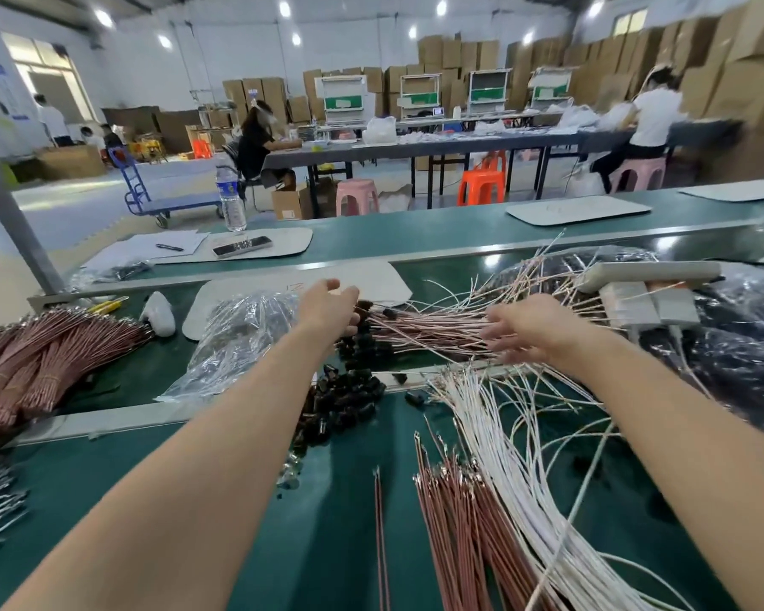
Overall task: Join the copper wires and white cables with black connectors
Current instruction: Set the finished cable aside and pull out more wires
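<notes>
Both bare arms reach far out in front. The left hand [327,307] is turned on its side, thumb on top, fingers bent down. The right hand [532,328] faces down, its fingers spread out and blurry.

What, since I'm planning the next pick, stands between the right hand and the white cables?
Nothing visible blocks the way. The right hand is spread over the joined copper wires beyond the low metal rail. The white cables lie just nearer the person, tips at that rail, with nothing lying on top of them.
</notes>
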Tool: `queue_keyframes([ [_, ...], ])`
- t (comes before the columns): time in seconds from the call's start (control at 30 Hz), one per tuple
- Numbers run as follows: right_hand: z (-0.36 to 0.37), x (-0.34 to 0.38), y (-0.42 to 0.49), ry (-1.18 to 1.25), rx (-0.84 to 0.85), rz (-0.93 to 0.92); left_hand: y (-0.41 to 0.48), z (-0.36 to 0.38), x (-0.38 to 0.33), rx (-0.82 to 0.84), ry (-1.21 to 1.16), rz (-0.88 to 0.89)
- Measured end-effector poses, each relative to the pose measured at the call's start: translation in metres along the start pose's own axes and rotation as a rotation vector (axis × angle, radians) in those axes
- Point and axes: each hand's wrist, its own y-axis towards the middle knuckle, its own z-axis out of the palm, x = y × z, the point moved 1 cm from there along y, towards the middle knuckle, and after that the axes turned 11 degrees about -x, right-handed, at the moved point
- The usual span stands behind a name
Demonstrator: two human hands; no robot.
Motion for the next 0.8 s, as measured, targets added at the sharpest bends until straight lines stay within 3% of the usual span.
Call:
queue_keyframes([
  [0.23,0.02,-0.044,-0.034,-0.003,-0.132,-0.278,-0.057,-0.03,0.037,0.116,0.286,0.286],
  [0.3,0.025,-0.038,-0.046,-0.048,-0.166,-0.359,-0.089,-0.044,0.041,0.197,0.519,0.396],
  [0.4,0.036,-0.032,-0.061,-0.056,-0.178,-0.447,-0.14,-0.06,0.045,0.368,0.953,0.383],
  [0.5,0.051,-0.028,-0.076,-0.066,-0.184,-0.47,-0.182,-0.069,0.048,0.418,1.254,0.383],
  [0.8,0.096,-0.037,-0.122,-0.101,-0.166,-0.452,-0.222,-0.048,0.04,0.455,1.222,0.253],
])
